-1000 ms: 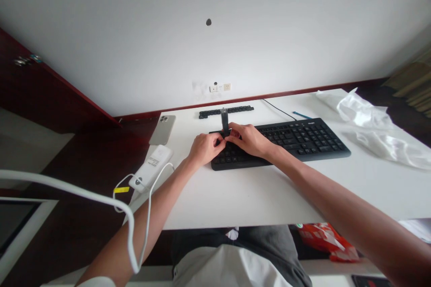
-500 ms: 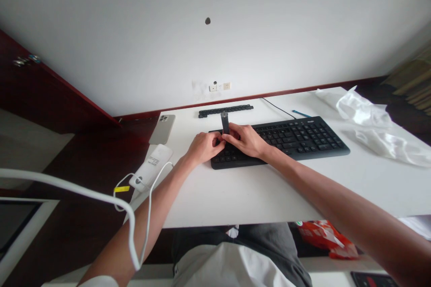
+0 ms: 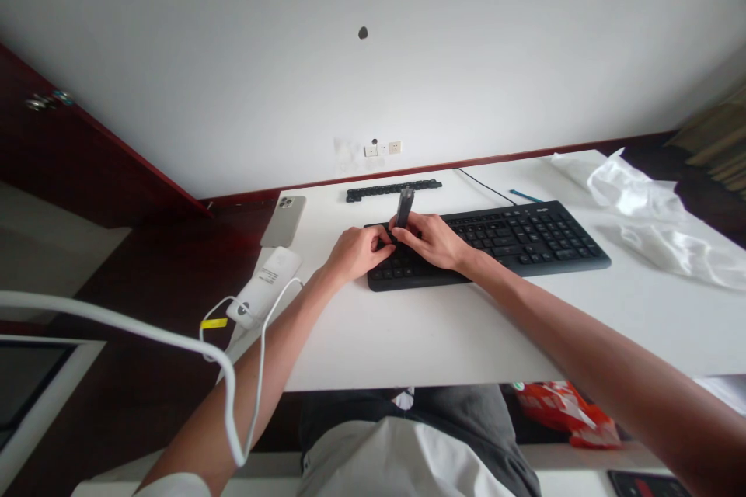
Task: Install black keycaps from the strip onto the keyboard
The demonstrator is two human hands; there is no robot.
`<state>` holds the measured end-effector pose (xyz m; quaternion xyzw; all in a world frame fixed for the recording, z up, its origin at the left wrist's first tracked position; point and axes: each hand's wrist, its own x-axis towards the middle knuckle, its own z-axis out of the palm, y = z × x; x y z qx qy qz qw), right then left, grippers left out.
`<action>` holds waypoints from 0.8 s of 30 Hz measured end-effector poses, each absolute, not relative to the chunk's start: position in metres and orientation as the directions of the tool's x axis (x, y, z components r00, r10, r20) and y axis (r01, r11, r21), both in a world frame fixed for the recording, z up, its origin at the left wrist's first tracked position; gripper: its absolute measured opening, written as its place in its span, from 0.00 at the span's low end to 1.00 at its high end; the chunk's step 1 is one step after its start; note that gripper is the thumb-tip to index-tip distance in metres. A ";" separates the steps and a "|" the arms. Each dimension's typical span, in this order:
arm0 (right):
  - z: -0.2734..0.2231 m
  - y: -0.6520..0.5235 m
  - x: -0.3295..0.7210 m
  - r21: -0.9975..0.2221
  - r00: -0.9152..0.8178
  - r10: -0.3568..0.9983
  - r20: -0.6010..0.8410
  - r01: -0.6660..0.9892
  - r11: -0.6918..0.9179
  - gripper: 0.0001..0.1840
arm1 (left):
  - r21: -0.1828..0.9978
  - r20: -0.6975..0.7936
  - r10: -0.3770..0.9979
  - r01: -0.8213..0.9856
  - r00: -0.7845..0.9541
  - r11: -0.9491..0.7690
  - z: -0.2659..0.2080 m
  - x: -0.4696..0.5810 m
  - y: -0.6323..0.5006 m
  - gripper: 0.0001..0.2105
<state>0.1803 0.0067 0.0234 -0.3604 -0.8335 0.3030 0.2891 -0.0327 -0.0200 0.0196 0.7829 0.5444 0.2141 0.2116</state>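
Observation:
A black keyboard [image 3: 507, 241] lies across the white table. Over its left part, my right hand [image 3: 434, 239] is closed around a narrow dark tool [image 3: 405, 207] whose upper end sticks up, tilted to the right; its lower end is hidden by my fingers. My left hand [image 3: 361, 252] is beside it at the keyboard's left end, thumb and fingers curled together in a pinch. Whatever is between those fingertips, if anything, cannot be made out. Behind the keyboard lies a row of black keycaps [image 3: 393, 190].
A phone [image 3: 284, 221] and a white power bank or adapter [image 3: 268, 279] with a cable [image 3: 227, 373] lie at the left edge of the table [image 3: 378, 349]. A thin blue stick [image 3: 524, 196] rests behind the keyboard. Clear plastic wrapping [image 3: 635, 194] covers the right side.
The dark tool has swung from leaning slightly left to leaning right, and my right hand has moved a little with it. My left hand stays near the same spot, still pinched.

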 end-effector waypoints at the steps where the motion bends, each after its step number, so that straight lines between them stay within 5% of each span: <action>1: 0.024 0.007 0.181 -0.714 -0.582 0.772 0.256 0.425 0.557 0.18 | 0.568 0.104 0.945 0.762 0.311 -0.313 0.019 -0.033 -0.020 0.08; 24: 0.024 0.014 0.186 -0.737 -0.616 0.752 0.233 0.393 0.550 0.22 | 0.618 0.117 0.953 0.731 0.278 -0.289 0.013 -0.032 -0.019 0.09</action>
